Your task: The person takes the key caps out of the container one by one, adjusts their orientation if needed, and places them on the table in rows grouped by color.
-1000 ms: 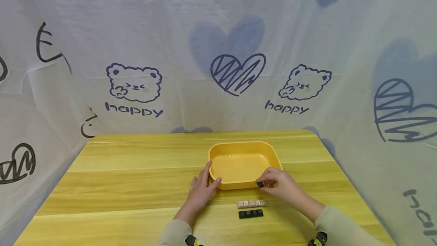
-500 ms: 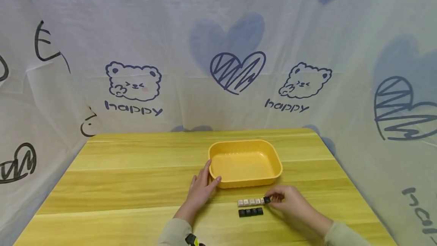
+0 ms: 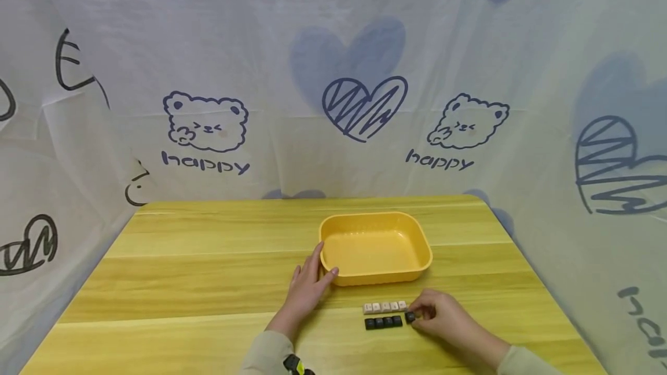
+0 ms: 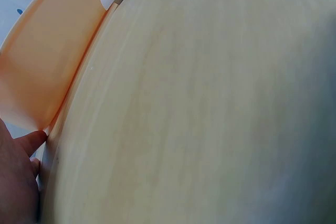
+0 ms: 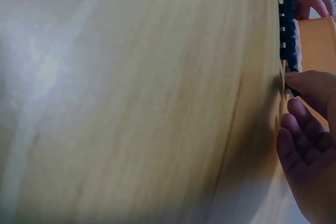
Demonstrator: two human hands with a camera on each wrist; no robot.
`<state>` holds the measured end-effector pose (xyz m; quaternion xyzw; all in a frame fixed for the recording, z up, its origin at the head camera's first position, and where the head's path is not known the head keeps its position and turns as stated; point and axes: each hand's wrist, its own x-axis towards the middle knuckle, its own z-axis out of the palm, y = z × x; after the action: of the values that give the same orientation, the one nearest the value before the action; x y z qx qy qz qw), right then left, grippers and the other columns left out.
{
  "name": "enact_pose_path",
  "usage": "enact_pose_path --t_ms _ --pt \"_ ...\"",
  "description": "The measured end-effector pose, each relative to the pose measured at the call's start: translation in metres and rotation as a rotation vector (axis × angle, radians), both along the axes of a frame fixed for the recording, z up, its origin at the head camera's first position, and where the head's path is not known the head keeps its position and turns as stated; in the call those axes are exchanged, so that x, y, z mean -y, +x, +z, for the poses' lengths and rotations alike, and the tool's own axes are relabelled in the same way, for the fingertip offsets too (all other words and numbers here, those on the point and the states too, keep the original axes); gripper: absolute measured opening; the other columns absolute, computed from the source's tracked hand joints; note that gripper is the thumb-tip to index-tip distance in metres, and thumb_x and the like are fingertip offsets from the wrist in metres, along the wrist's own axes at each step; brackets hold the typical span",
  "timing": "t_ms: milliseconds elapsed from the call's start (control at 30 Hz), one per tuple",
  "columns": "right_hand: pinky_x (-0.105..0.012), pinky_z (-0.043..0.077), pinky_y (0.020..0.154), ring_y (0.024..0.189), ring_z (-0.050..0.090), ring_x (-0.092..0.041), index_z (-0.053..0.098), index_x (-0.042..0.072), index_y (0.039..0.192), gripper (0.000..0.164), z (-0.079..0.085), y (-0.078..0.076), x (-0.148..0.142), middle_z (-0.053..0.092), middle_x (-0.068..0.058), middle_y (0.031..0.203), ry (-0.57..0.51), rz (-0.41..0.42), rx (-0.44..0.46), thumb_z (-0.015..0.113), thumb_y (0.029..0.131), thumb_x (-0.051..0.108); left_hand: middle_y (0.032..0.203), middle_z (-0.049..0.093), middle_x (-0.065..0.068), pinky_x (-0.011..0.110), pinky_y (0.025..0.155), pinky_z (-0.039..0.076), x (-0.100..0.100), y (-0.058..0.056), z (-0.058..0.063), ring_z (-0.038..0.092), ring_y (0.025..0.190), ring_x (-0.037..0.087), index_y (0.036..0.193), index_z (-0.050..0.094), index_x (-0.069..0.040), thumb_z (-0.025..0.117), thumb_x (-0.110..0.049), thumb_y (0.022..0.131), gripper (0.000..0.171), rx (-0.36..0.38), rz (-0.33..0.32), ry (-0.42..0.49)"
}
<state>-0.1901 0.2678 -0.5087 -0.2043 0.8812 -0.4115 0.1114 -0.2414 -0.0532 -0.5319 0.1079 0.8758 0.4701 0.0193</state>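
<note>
Between thumb and finger my right hand (image 3: 440, 315) pinches a black keycap (image 3: 410, 317), held at the right end of a row of several black keycaps (image 3: 383, 322), with a small gap between. Just behind that row lies a row of several white keycaps (image 3: 384, 307). My left hand (image 3: 304, 291) rests against the near left corner of a yellow plastic basin (image 3: 377, 278), thumb at its front wall and fingers along its left side. In the right wrist view the pinched black keycap (image 5: 294, 92) is partly covered by the thumb.
The wood-grain table (image 3: 208, 282) extends widely to the left of the hands. A white cloth (image 3: 292, 155) printed with hearts and bears hangs behind the table and along both sides.
My right hand has brought the black keycap from the basin's front wall toward me, past the right end of the white row, to the black row. My left hand has stayed at the basin.
</note>
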Motion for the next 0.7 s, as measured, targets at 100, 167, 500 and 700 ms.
enact_pose_path --t_ms 100,167,500,700 --pt "-0.026 0.048 0.059 0.07 0.052 -0.007 0.075 0.009 0.098 0.016 -0.0023 -0.0005 0.0006 0.058 0.002 0.081 0.002 0.006 0.002 0.078 0.082 0.009 0.156 0.028 0.015 0.057 0.115 0.001 -0.0002 -0.0001 0.0013 0.025 0.143 0.033 0.158 0.014 -0.02 0.05 -0.046 0.1 0.073 0.003 0.0 0.005" --pt "-0.025 0.047 0.059 0.069 0.052 -0.007 0.075 0.009 0.097 0.016 -0.0031 -0.0004 0.0016 0.058 0.002 0.081 0.003 0.004 -0.002 0.078 0.081 0.01 0.157 0.027 0.015 0.057 0.115 0.001 -0.0002 -0.0004 0.0016 0.024 0.143 0.033 0.158 0.014 -0.02 0.05 -0.045 0.1 0.073 0.007 -0.001 0.006" --pt "-0.024 0.045 0.058 0.069 0.051 -0.008 0.075 0.009 0.096 0.018 -0.001 0.0027 0.0073 0.056 0.0 0.079 -0.018 0.011 0.004 0.08 0.079 0.01 0.157 0.028 0.015 0.057 0.115 0.001 0.0 -0.0014 0.0002 0.025 0.143 0.034 0.158 0.015 -0.02 0.051 -0.046 0.099 0.073 0.009 0.003 0.01" --pt "-0.024 0.045 0.058 0.069 0.05 -0.008 0.074 0.01 0.097 0.019 -0.0015 0.0035 0.009 0.056 0.0 0.079 -0.009 0.001 0.012 0.081 0.079 0.01 0.157 0.027 0.014 0.056 0.115 0.001 -0.0002 -0.0014 0.0001 0.023 0.144 0.033 0.158 0.015 -0.021 0.051 -0.048 0.099 0.074 0.013 0.006 0.013"
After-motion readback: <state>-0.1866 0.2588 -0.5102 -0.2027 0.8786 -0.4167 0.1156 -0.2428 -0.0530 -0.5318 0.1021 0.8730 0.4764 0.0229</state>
